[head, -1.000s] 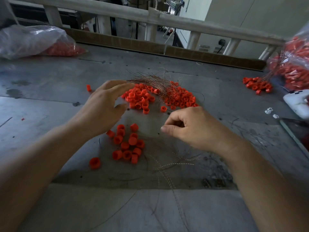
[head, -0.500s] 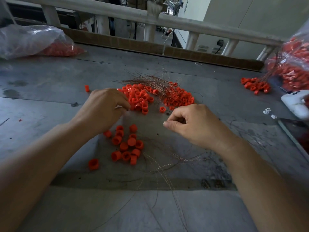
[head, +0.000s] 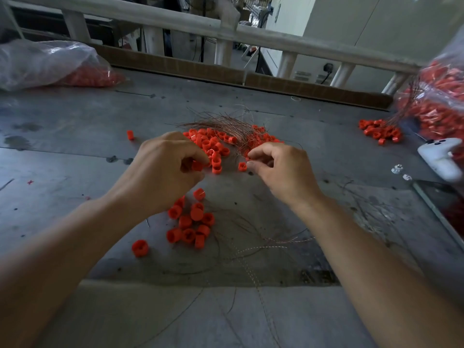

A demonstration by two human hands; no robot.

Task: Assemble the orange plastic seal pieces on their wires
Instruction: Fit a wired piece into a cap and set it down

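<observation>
A pile of orange seal pieces (head: 213, 144) lies mid-table under a bundle of thin copper wires (head: 226, 124). A second cluster of orange pieces (head: 192, 223) sits nearer me, with loose wires (head: 263, 244) to its right. My left hand (head: 163, 172) curls its fingers round an orange piece (head: 198, 165) at the pile's near edge. My right hand (head: 281, 169) pinches something thin, likely a wire, beside a single orange piece (head: 242, 167); what it pinches is too fine to see.
A clear bag of orange parts (head: 50, 64) lies far left, and another bag (head: 437, 101) with a small orange heap (head: 379, 131) far right. A white device (head: 442, 156) rests at the right edge. A railing (head: 226, 28) borders the far side of the grey table (head: 75, 121).
My left hand closed its fingers and picked an orange piece from the pile's edge. My right hand moved up and forward toward the pile, staying pinched.
</observation>
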